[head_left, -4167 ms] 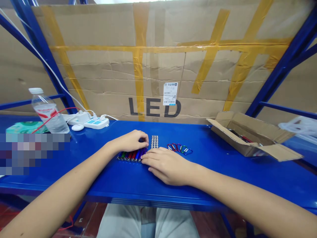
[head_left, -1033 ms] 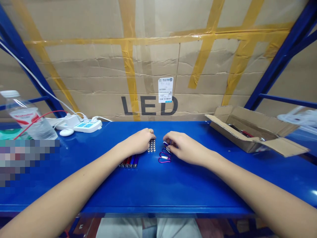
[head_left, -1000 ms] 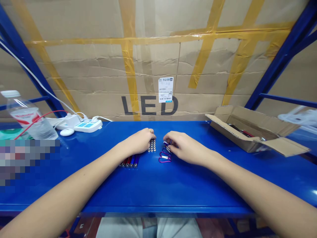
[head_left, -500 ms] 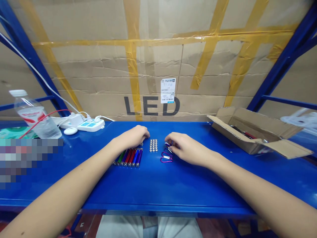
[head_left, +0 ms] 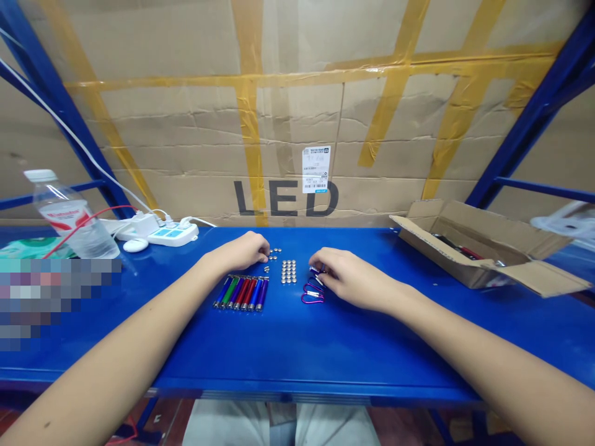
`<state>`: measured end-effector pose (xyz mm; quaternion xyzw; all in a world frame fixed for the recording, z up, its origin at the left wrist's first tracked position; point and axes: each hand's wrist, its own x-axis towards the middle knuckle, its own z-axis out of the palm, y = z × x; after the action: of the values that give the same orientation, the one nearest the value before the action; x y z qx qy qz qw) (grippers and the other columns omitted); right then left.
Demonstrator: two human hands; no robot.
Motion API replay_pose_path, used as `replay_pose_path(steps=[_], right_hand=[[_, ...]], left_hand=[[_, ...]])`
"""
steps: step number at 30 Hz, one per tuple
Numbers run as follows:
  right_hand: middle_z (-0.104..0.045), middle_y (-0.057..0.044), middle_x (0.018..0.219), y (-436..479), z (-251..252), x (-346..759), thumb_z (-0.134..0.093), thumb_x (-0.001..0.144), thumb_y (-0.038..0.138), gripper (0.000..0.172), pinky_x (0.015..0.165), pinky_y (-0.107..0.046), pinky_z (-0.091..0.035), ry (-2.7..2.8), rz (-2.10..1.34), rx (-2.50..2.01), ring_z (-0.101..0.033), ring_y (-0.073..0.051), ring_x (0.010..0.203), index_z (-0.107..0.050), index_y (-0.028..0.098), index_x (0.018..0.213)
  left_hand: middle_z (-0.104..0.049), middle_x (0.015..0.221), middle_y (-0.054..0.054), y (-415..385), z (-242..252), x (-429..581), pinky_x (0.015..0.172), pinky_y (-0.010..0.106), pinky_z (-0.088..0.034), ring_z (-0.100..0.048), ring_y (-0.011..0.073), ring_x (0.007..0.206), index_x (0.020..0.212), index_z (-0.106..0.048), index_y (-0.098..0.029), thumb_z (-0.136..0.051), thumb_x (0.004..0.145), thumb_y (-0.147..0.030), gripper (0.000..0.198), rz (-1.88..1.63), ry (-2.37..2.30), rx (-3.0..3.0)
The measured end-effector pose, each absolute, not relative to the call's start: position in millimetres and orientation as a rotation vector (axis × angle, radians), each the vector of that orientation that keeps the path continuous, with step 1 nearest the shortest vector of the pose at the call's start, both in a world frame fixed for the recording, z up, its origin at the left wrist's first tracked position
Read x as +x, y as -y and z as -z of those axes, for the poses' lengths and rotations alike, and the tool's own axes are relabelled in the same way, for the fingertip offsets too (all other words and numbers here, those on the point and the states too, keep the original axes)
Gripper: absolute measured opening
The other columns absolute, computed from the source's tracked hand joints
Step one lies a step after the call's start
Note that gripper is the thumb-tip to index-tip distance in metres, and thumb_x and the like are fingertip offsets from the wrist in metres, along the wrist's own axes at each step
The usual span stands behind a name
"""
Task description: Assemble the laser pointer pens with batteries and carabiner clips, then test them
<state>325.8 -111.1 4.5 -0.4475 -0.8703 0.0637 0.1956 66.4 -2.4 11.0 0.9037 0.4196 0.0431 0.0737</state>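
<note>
My left hand is closed, its fingertips down on the table beside several loose round silver cells. Whatever those fingers hold is hidden. Right of them stand button cells in neat rows. Below my left wrist, coloured metal penlight-like tubes lie side by side: blue, green, red and purple. My right hand is curled at the right of the rows, thumb and fingers around a small purple carabiner-like piece, partly covered. Just below it lies a purple carabiner.
An open cardboard box holding dark and red tubes stands at the right. On the left are a water bottle, a white power strip and a small white round object. A large carton forms the back.
My left hand has shifted left, uncovering loose cells and the upper ends of the tubes. The right hand stays where it was.
</note>
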Motion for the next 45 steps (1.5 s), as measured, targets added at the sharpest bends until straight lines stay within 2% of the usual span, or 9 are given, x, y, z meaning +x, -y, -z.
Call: replay_pose_path(steps=[6,12,19,25,30,36,45], right_hand=[[-0.065,-0.009,0.102,111,-4,327,-0.049,0.088,0.011,0.020,0.079,-0.032,-0.046,2.445,-0.166,-1.259,-0.060,-0.020,0.091,-0.061,0.018,0.103],[-0.066,-0.009,0.103,110,-4,330,-0.049,0.088,0.011,0.021,0.079,-0.032,-0.046,2.422,-0.154,-1.281,-0.061,-0.021,0.092,-0.061,0.018,0.103],[-0.066,-0.010,0.105,109,-4,330,-0.050,0.088,0.010,0.021,0.081,-0.032,-0.046,2.419,-0.157,-1.296,-0.061,-0.021,0.094,-0.061,0.018,0.104],[-0.066,-0.010,0.105,109,-5,329,-0.050,0.088,0.010,0.021,0.082,-0.033,-0.046,2.423,-0.159,-1.295,-0.061,-0.022,0.095,-0.062,0.017,0.104],[-0.066,-0.011,0.108,108,-5,329,-0.050,0.087,0.009,0.023,0.082,-0.032,-0.046,2.375,-0.138,-1.347,-0.062,-0.022,0.096,-0.060,0.017,0.106],[-0.067,-0.012,0.110,106,-6,329,-0.050,0.085,0.006,0.028,0.078,-0.030,-0.047,2.282,-0.187,-1.459,-0.064,-0.021,0.093,-0.058,0.015,0.110],[-0.067,-0.012,0.110,106,-5,329,-0.048,0.085,0.006,0.026,0.076,-0.030,-0.046,2.283,-0.213,-1.421,-0.063,-0.020,0.091,-0.059,0.015,0.106]], left_hand=[[-0.070,0.081,0.007,10,-17,69,0.063,0.027,-0.043,-0.058,0.0142,0.065,0.081,-0.070,-0.015,-0.055,0.080,-0.020,0.015,-0.087,-1.348,2.604],[-0.071,0.086,0.006,13,-16,73,0.059,0.026,-0.044,-0.056,0.0114,0.057,0.093,-0.069,-0.015,-0.053,0.082,-0.025,0.022,-0.180,-1.291,2.516],[-0.072,0.092,0.007,12,-12,76,0.072,0.028,-0.046,-0.061,0.0164,0.079,0.091,-0.070,-0.017,-0.053,0.081,-0.021,0.019,-0.223,-1.207,2.684],[-0.070,0.085,0.007,12,-14,77,0.066,0.028,-0.044,-0.060,0.0169,0.074,0.084,-0.066,-0.015,-0.057,0.078,-0.024,0.014,-0.139,-1.341,2.568],[-0.069,0.084,0.006,11,-13,79,0.064,0.027,-0.043,-0.059,0.0148,0.069,0.090,-0.064,-0.014,-0.056,0.081,-0.029,0.020,-0.264,-1.304,2.520],[-0.070,0.097,0.008,1,-6,79,0.070,0.027,-0.045,-0.061,0.0161,0.080,0.096,-0.065,-0.016,-0.055,0.081,-0.028,0.022,-0.216,-1.156,2.592],[-0.070,0.101,0.008,-6,-6,77,0.077,0.028,-0.044,-0.062,0.0176,0.086,0.098,-0.068,-0.017,-0.054,0.082,-0.028,0.023,-0.150,-1.094,2.637]])
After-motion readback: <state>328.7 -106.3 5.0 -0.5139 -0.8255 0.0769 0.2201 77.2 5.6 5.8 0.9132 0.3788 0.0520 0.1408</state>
